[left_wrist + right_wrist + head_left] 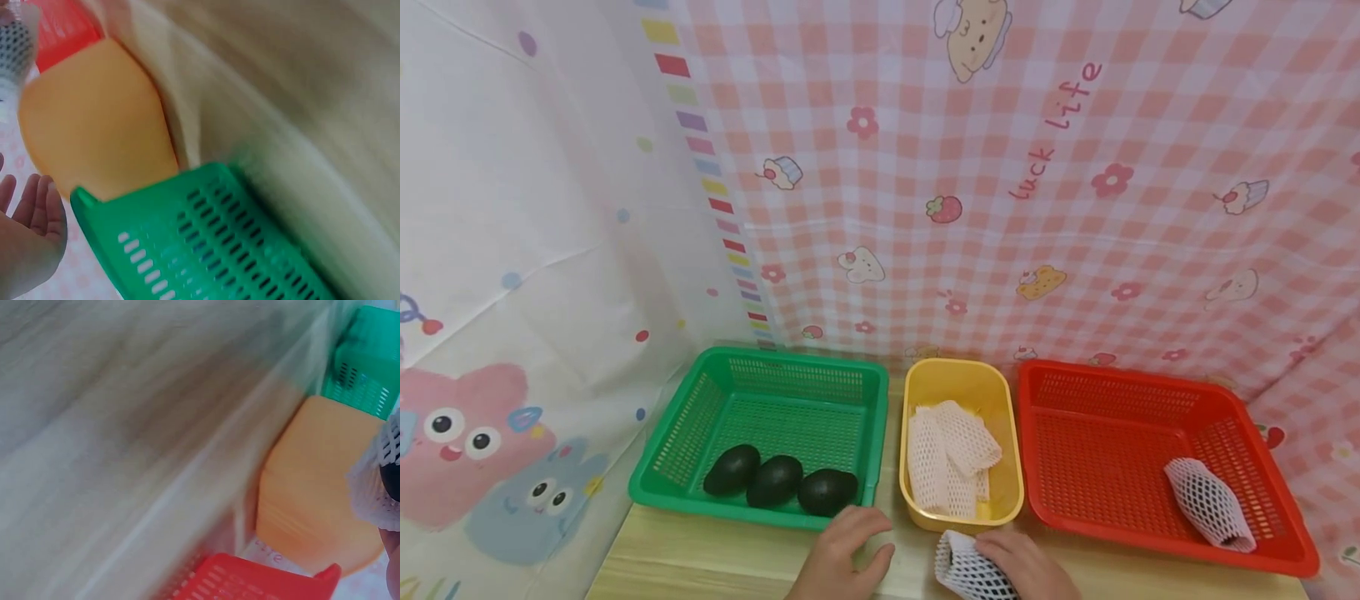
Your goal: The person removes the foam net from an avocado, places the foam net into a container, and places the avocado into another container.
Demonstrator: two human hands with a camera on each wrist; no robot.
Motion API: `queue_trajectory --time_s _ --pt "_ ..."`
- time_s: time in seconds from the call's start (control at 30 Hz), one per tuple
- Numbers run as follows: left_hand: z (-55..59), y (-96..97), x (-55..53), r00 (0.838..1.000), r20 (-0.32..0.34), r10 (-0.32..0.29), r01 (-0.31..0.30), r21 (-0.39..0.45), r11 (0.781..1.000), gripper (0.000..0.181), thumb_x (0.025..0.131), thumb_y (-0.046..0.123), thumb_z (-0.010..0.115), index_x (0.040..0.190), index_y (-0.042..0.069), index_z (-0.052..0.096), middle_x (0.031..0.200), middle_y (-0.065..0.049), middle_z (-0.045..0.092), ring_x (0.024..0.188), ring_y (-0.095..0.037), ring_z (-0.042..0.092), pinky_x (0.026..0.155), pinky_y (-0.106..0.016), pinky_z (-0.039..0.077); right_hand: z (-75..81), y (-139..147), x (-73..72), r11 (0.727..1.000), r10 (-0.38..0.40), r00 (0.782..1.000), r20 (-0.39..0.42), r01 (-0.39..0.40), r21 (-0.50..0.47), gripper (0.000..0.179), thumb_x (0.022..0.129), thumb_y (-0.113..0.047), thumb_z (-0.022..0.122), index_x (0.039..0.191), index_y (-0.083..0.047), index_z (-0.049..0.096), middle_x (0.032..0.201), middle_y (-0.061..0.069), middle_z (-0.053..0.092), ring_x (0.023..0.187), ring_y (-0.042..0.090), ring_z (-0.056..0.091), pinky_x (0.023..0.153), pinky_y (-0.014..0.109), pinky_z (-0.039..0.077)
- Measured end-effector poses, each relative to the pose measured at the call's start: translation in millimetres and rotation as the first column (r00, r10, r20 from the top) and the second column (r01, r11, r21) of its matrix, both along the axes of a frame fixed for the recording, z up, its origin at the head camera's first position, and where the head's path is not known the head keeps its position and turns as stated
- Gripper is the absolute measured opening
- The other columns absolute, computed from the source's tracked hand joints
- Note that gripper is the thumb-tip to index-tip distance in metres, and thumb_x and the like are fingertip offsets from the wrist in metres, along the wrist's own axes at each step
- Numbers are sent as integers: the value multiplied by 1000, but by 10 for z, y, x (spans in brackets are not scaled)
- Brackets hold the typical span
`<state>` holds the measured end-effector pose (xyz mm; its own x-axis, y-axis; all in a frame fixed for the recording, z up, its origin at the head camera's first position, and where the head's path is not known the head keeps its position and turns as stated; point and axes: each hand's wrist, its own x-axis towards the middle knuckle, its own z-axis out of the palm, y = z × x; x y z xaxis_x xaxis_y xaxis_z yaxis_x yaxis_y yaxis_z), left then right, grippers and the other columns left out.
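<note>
My right hand grips an avocado in a white foam net sleeve, in front of the yellow bin. Dark skin shows through the mesh, and in the right wrist view the avocado shows at the sleeve's mouth. My left hand is empty, its fingers relaxed and thumb apart, by the front right corner of the green basket. Three dark avocados lie in a row along that basket's front. Several flat white net sleeves are piled in the yellow bin.
A red basket stands at the right, with one net-wrapped avocado near its right wall. All three containers stand side by side on a light wooden table. Behind them hangs a pink checked cloth; a white printed cloth hangs at the left.
</note>
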<state>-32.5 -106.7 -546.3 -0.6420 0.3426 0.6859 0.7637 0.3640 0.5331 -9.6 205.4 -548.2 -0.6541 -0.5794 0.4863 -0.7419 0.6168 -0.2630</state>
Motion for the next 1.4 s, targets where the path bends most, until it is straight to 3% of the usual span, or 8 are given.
queue_trajectory --time_s 0.27,0.47,0.7,0.87,1.0,1.17,1.23,1.4 --pt "-206 150 94 997 -19 -68 68 -22 997 21 91 5 78 110 11 73 105 -1 71 97 -14 68 87 -21 53 -237 -56 -13 997 -6 987 159 -7 79 61 91 -60 74 126 -11 68 122 2 69 109 18 64 89 36 55" --pt "-290 214 122 996 60 -63 68 -85 994 33 77 -3 85 105 10 74 103 0 72 94 -12 67 86 -18 53 -363 -97 -21 995 29 992 122 -40 89 61 93 -59 72 127 -9 67 121 3 69 107 19 66 84 37 56" --pt "-395 232 112 974 220 -52 93 -183 979 26 84 4 82 109 8 76 105 2 71 97 -9 65 84 -22 53 -528 -136 2 997 41 997 71 -46 68 62 92 -58 75 132 -12 65 126 1 68 111 17 66 85 35 57" --pt "-484 269 85 897 440 -36 147 -220 964 21 93 16 77 113 11 75 108 6 70 100 -5 63 82 -27 55 -604 -133 19 998 44 998 43 -46 38 64 91 -56 77 135 -11 64 129 3 66 114 16 65 91 27 54" --pt "-432 304 51 793 609 -27 193 -209 959 19 94 17 74 112 10 76 104 8 68 93 -2 60 79 -26 53 -622 -121 40 1000 11 997 72 -12 2 67 90 -56 78 135 -9 64 132 6 67 116 18 64 96 22 50" --pt "-321 344 3 641 767 -26 215 -148 965 19 93 6 72 111 6 75 97 8 65 82 -1 53 74 -23 50 -596 -83 74 995 -85 977 196 92 -26 77 83 -61 82 134 -6 64 129 9 69 114 22 65 89 34 57" --pt "-324 366 -18 618 786 -18 213 -145 966 21 92 1 71 112 4 75 96 7 65 81 -1 54 73 -24 51 -573 -54 81 991 -116 953 279 130 -32 81 79 -60 85 134 -6 63 127 8 68 113 21 65 88 37 57" --pt "-350 426 -32 596 802 46 184 -192 964 19 89 1 72 108 3 74 94 0 66 75 -4 54 70 -27 51 -489 31 111 978 -156 853 499 203 -42 83 75 -53 91 137 -5 62 127 5 68 114 12 64 90 35 56"
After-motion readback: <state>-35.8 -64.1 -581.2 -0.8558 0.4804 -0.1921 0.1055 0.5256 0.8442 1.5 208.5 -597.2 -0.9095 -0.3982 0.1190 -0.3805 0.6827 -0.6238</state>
